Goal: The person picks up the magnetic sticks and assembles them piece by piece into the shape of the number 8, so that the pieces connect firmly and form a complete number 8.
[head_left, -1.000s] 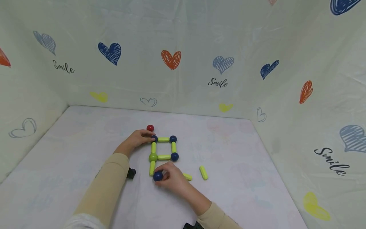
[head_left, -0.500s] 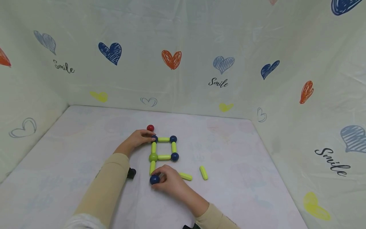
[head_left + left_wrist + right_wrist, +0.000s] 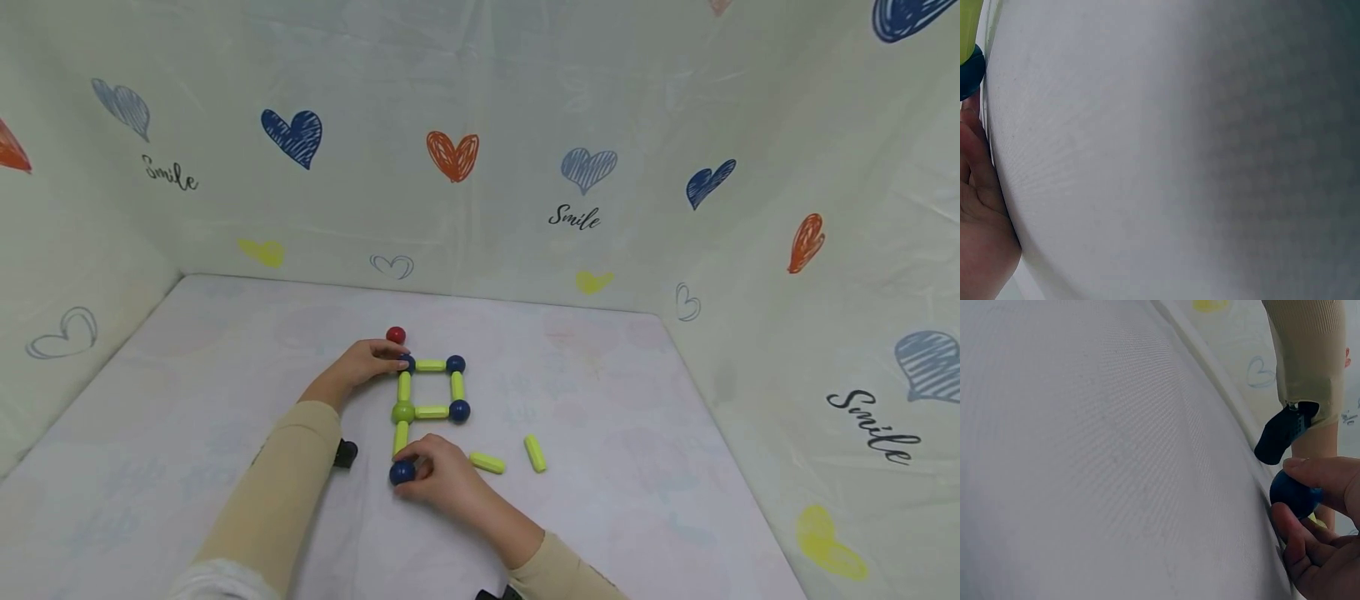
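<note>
On the table a square of yellow-green rods lies flat, joined by blue balls and one green ball at its near left corner. My left hand pinches the blue ball at the far left corner, partly covering it. From the green ball another rod points toward me. Right at that rod's near end, my right hand holds a separate blue ball between thumb and fingers. The right wrist view shows the same blue ball in those fingertips.
Two loose yellow-green rods, a nearer one and a farther one, lie right of the right hand. A red ball sits just beyond the left fingers. A black wrist camera shows beside the left sleeve.
My right hand has moved slightly left and toward me with its blue ball, uncovering more of the nearer loose rod. The left hand stays on its corner ball.
</note>
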Demonstrator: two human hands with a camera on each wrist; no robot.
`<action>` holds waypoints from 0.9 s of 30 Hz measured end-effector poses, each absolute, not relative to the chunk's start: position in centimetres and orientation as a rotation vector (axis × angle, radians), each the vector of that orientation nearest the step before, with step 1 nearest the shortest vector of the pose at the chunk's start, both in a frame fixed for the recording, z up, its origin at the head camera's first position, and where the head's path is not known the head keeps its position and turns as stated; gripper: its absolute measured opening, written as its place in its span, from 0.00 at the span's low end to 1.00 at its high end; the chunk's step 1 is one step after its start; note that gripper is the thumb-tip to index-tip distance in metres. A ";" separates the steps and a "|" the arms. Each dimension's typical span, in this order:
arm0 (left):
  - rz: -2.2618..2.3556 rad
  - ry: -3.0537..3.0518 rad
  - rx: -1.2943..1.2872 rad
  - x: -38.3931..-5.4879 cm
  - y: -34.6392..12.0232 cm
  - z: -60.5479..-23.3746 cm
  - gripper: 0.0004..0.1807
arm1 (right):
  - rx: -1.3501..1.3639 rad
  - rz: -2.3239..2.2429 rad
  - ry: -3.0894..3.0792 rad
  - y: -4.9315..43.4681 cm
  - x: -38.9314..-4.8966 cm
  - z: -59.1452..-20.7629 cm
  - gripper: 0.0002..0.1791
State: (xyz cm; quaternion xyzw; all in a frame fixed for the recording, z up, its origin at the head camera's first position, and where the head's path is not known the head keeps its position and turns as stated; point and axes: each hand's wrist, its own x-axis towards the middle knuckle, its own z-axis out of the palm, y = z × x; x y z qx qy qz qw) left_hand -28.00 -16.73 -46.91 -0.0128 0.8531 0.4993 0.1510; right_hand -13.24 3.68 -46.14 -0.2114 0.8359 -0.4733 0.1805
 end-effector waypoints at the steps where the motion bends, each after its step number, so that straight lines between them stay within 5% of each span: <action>1: 1.436 2.452 -0.034 -28.0 -16.7 -46.9 0.20 | -0.601 -1.335 2.363 3.6 -13.3 -46.2 0.18; 27: 1.435 2.447 -0.018 -28.4 -17.0 -47.3 0.20 | -0.618 -1.284 2.420 3.1 -13.6 -46.3 0.18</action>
